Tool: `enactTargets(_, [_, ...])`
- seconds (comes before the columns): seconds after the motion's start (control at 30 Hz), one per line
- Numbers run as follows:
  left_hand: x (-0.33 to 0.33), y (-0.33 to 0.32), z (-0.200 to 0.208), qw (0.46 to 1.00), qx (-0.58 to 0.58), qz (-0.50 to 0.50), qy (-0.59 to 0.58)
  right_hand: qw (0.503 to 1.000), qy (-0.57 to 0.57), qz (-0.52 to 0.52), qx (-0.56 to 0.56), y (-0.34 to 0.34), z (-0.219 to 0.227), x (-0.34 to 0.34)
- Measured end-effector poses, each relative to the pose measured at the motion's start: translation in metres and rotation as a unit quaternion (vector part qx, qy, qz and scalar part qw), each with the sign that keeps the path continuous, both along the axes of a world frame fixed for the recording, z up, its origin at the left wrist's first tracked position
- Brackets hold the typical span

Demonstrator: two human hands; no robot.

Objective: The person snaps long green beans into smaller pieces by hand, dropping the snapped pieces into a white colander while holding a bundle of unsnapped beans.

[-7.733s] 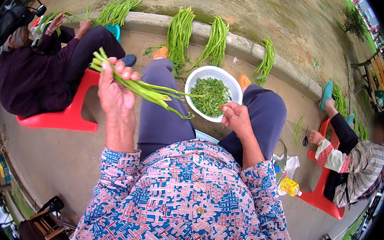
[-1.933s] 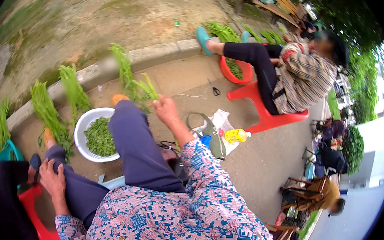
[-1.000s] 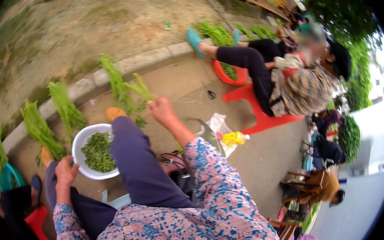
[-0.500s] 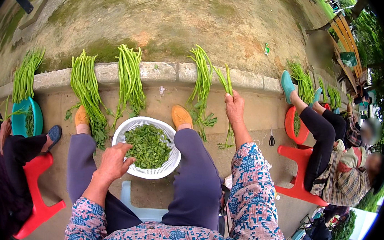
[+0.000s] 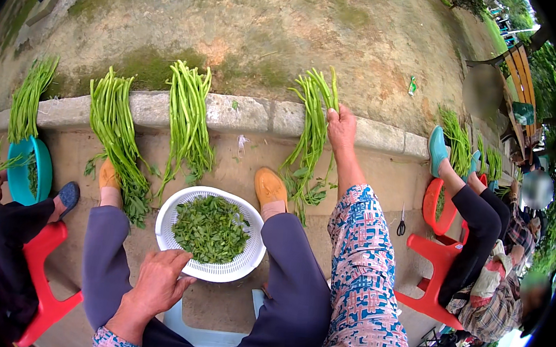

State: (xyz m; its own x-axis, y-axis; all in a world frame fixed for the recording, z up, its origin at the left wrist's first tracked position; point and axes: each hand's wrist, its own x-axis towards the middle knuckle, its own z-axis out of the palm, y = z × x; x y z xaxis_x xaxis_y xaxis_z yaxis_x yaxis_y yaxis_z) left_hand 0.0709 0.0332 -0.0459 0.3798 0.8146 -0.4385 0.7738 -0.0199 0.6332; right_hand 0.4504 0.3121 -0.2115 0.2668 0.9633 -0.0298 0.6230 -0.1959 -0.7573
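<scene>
My right hand (image 5: 343,127) is closed round a few long green vegetable stems (image 5: 333,89), held against the right-hand bundle of stems (image 5: 309,133) that lies across the stone kerb. Their leafy ends hang down beside that bundle. Over the near rim of a white plastic basket (image 5: 166,230) hovers my left hand (image 5: 159,281), its fingers loosely bent and the thumb apart, with nothing seen in it. Picked green leaves (image 5: 210,230) heap up inside the basket, which stands between my legs. Whether my left fingertips touch the rim I cannot tell.
Two more stem bundles (image 5: 187,116) (image 5: 115,110) lean on the stone kerb (image 5: 237,114). Scissors (image 5: 402,223) lie on the ground at right. People sit on red stools (image 5: 431,279) on both sides, near a teal basin (image 5: 41,169) and a red basin (image 5: 445,211).
My right hand has brought its stems up and left against the right-hand bundle. My left hand stays near the basket's rim. The view has shifted a little.
</scene>
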Motion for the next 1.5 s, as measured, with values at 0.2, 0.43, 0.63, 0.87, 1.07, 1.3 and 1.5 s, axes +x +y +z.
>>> enactTargets(0.2, [0.004,0.005,0.002,1.0,-0.013,-0.012,0.01,0.991,-0.101,-0.01,-0.089,0.006,-0.023,-0.002])
enactTargets(0.43, [0.005,0.004,-0.001,1.0,-0.016,-0.01,0.002,0.969,-0.19,-0.023,-0.154,0.002,-0.016,-0.002])
enactTargets(0.63, [0.004,0.004,-0.002,1.0,-0.012,-0.009,0.009,0.944,-0.299,0.02,-0.138,-0.006,-0.013,0.0])
enactTargets(0.87, [0.006,0.006,-0.002,1.0,-0.015,-0.013,0.011,0.99,-0.106,0.043,-0.085,-0.008,-0.044,0.033])
enactTargets(1.07, [0.006,0.005,-0.003,1.0,-0.022,-0.01,0.009,0.972,-0.201,-0.018,-0.121,-0.019,-0.029,0.019])
enactTargets(1.3, [0.008,0.007,-0.004,1.0,-0.019,-0.013,0.002,0.97,-0.192,-0.035,-0.144,-0.021,-0.035,0.039])
enactTargets(1.5, [0.009,0.007,-0.006,1.0,-0.014,-0.019,0.002,0.984,-0.168,-0.047,-0.038,-0.019,-0.061,0.064])
